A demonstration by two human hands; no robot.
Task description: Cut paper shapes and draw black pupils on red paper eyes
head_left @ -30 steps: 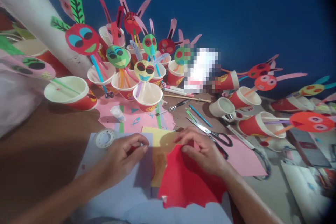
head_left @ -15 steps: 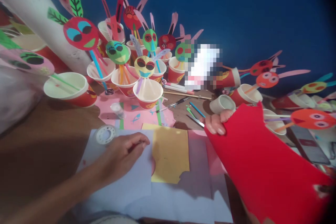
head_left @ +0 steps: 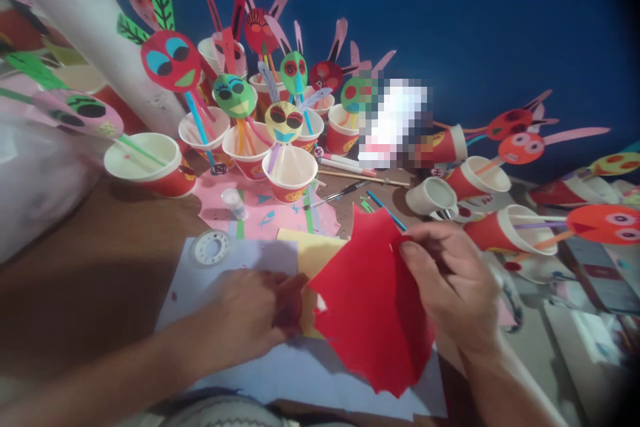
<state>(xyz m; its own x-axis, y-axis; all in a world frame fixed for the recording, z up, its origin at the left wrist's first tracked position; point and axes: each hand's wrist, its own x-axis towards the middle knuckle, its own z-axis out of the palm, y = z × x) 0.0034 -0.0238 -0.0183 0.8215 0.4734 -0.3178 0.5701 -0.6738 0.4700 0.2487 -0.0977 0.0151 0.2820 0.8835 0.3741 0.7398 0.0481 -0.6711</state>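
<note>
My right hand (head_left: 445, 280) pinches the upper right edge of a sheet of red paper (head_left: 370, 300) with ragged, cut edges. The sheet hangs tilted over the other papers. My left hand (head_left: 240, 313) is smeared by motion, and its fingertips are close to the red sheet's left edge. A dark red shape (head_left: 290, 308) shows between its thumb and fingers; whether the hand grips it cannot be made out. Beneath lie pale blue paper (head_left: 195, 307) and a yellow sheet (head_left: 320, 247), partly covered by the red one. A roll of clear tape (head_left: 211, 248) rests beyond my left hand.
Red-and-white paper cups (head_left: 290, 180) with painted-looking paper faces on straws crowd the back. A small clear bottle (head_left: 234, 204) stands on a pink cut sheet (head_left: 213, 203). A pen (head_left: 345, 193), a blue stick (head_left: 387, 210) and a white cup (head_left: 431, 197) are behind the red paper.
The red paper has swung left and turned, now over the yellow sheet. My right hand has come into full view at its right edge. My left hand has shifted slightly right and down.
</note>
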